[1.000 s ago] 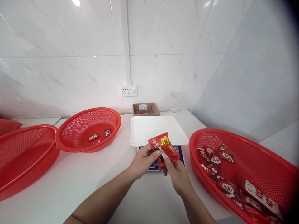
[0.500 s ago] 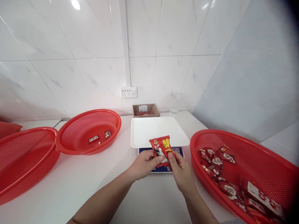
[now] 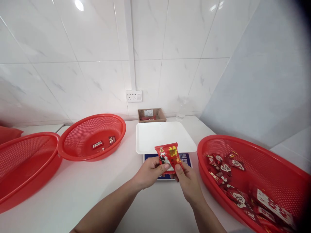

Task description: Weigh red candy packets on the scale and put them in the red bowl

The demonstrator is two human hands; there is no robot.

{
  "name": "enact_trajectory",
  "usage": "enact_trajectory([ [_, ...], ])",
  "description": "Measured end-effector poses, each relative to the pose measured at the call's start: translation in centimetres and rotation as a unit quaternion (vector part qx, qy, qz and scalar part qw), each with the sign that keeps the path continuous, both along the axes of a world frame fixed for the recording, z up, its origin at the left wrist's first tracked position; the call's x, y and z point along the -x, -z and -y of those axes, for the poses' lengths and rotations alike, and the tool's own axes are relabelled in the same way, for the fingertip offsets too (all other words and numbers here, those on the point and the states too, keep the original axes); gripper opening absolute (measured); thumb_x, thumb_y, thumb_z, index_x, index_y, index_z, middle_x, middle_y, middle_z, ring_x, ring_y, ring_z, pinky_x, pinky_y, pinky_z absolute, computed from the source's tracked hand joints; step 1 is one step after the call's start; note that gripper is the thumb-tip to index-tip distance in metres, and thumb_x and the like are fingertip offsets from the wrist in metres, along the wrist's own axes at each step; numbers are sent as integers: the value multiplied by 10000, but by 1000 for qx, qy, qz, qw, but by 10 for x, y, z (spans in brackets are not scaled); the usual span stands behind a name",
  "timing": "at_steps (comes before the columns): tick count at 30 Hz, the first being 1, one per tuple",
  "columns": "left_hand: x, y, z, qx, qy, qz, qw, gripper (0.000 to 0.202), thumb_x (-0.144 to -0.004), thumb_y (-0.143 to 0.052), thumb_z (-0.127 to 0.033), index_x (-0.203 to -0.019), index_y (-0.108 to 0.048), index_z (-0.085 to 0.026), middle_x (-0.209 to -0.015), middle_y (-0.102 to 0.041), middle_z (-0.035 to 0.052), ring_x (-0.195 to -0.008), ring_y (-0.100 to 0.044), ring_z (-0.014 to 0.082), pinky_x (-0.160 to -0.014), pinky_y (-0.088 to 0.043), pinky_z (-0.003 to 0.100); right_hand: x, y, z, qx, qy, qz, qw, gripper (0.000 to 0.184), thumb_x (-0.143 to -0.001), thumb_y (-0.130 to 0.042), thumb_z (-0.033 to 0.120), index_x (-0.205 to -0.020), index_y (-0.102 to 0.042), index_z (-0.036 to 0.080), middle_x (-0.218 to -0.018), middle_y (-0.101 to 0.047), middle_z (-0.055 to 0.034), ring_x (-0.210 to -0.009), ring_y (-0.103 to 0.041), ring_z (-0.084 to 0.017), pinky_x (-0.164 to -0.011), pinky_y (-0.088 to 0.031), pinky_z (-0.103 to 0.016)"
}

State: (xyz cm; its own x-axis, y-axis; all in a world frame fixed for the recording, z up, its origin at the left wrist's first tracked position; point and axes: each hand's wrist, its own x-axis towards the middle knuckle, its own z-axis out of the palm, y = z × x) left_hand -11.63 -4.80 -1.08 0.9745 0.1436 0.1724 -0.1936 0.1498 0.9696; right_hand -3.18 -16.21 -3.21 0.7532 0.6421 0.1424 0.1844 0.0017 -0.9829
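Observation:
A small red packet with gold print (image 3: 168,155) is pinched upright between both my hands, just above the front panel of a scale. My left hand (image 3: 148,173) grips its lower left edge with thumb and fingers closed. My right hand (image 3: 188,183) pinches its lower right corner. Behind the packet lies the scale's white weighing tray (image 3: 165,133), and its blue keypad (image 3: 186,158) shows on either side of my fingers.
A red mesh basket (image 3: 257,152) at the right holds several red packets. Another red basket (image 3: 80,129) at centre left holds a few small packets. A third red basket (image 3: 21,161) sits at far left. A small cardboard box (image 3: 152,114) stands by the wall.
The packet has turned from tilted to upright and come down slightly toward the scale's front. My right hand shifted from under the packet to its lower right corner.

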Motion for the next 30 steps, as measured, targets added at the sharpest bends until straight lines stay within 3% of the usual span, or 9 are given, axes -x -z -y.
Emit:
enact_trajectory([
  [5,3,4,-3,-77,-35,-50,995,407,-804,-524,-482,-931,-649,-117,-876,-636,64,-840,-571,198,-782,-439,294,4,-3,0,20,7,28,999,336,-740,-513,515,-672,-559,189,-539,-499,17,-501,-437,-125,-462,-352,-235],
  [8,4,3,-3,-74,-18,-32,997,435,-809,-507,-500,-987,-625,-121,-924,-633,73,-869,-571,205,-798,-438,302,5,-2,1,16,3,35,999,333,-767,-491,498,-664,-559,188,-561,-499,10,-527,-441,-129,-486,-367,-240],
  [11,5,2,-3,-49,-55,-22,997,453,-804,-510,-510,-1047,-580,-134,-955,-630,81,-894,-573,218,-799,-447,320,6,0,1,23,-50,29,998,347,-782,-478,503,-673,-552,182,-566,-475,16,-535,-427,-123,-497,-376,-240],
  [15,5,0,-4,-46,-109,-41,992,368,-816,-512,-476,-885,-607,-127,-825,-651,62,-744,-594,191,-707,-472,308,10,5,1,21,-97,22,995,335,-775,-497,506,-745,-558,178,-599,-475,29,-560,-428,-116,-529,-362,-233],
  [18,6,-4,-3,-58,-87,-35,994,344,-827,-498,-458,-815,-602,-129,-773,-651,50,-593,-578,152,-637,-474,294,13,8,0,16,-119,10,993,340,-787,-480,510,-744,-540,178,-611,-483,28,-568,-437,-117,-537,-351,-235],
  [21,10,-6,-4,-89,-75,-39,992,328,-822,-504,-449,-848,-601,-137,-781,-654,47,-608,-585,160,-646,-476,298,14,7,-1,27,-119,25,992,326,-814,-456,485,-747,-538,177,-626,-501,22,-588,-451,-120,-557,-355,-238],
  [23,15,-8,-9,-124,-120,-50,984,331,-813,-510,-450,-861,-605,-137,-799,-656,50,-698,-600,188,-685,-476,302,14,0,1,41,-130,48,990,294,-809,-480,462,-798,-563,181,-677,-543,9,-628,-477,-128,-576,-366,-240],
  [25,22,-11,-22,-162,-216,-64,961,348,-810,-501,-461,-872,-601,-134,-819,-656,56,-776,-603,208,-719,-473,304,14,-10,10,60,-140,57,987,257,-790,-520,438,-866,-580,200,-738,-587,-3,-670,-511,-137,-592,-386,-243],
  [30,47,-33,-80,-291,-458,-100,834,375,-775,-527,-473,-978,-546,-158,-895,-646,67,-816,-608,237,-706,-475,322,27,-41,70,17,-172,125,977,242,-746,-531,541,-793,-631,326,-749,-637,-6,-672,-584,-158,-560,-446,-273],
])
